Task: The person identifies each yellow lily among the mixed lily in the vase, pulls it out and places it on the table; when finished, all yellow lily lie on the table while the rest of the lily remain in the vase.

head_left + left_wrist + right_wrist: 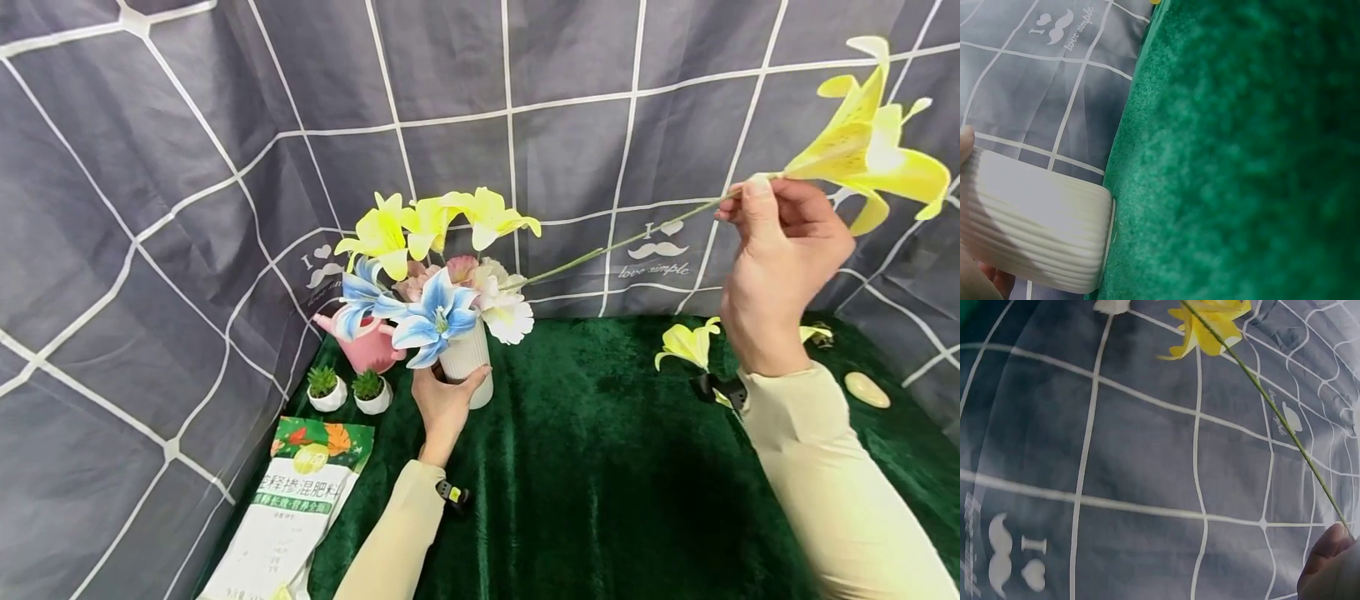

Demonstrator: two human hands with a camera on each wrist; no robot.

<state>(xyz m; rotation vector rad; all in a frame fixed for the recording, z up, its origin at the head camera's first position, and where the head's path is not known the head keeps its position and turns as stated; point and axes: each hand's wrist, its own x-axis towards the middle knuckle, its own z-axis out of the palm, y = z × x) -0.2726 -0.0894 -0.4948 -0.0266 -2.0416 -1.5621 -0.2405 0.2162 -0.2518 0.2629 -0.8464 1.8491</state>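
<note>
A white ribbed vase (468,358) stands at the left of the green cloth, and my left hand (442,404) grips its body, thumb on the right side. In the left wrist view the vase (1035,219) lies sideways across the picture. Above its rim spread yellow lilies (378,233), blue lilies (438,317) and pinkish-white flowers (506,304). Up at the right, my right hand (787,258) pinches a single yellow lily (862,150) just under its bloom. Its long green stem (630,239) slants down left, the lower end overlapping the white flowers.
Behind the vase is a pink watering can (367,348), with two small potted succulents (327,392) in front. A fertilizer bag (296,508) lies at the left edge. Near my right forearm, another yellow lily (686,346) and a pale stone (867,390) rest on the cloth.
</note>
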